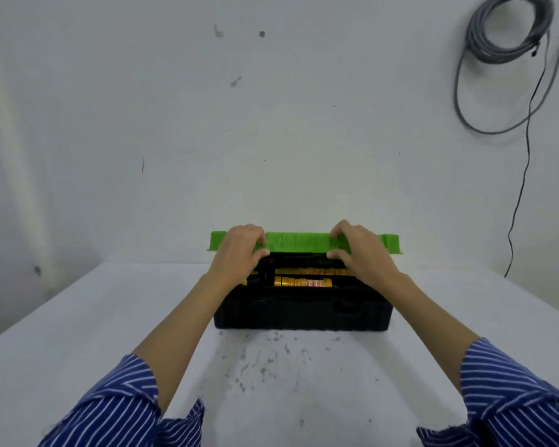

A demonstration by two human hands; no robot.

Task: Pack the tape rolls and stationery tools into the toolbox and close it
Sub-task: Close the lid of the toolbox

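White desk (78, 317) carries a black toolbox (304, 314) at its middle, green lid (297, 241) raised at the back. Both hands grasp the lid's front edge, left hand (239, 253) and right hand (359, 253), fingers curled over it, thumbs beneath. Gold tape rolls (302, 281) lie in rows inside. Closing well likely means lowering both sides evenly, keeping fingertips clear of the rim, then pressing until it latches.

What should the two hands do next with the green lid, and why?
Probably swing the green lid forward and down onto the black toolbox. Both the left hand and right hand grip its edge, and the tape rolls already lie inside.
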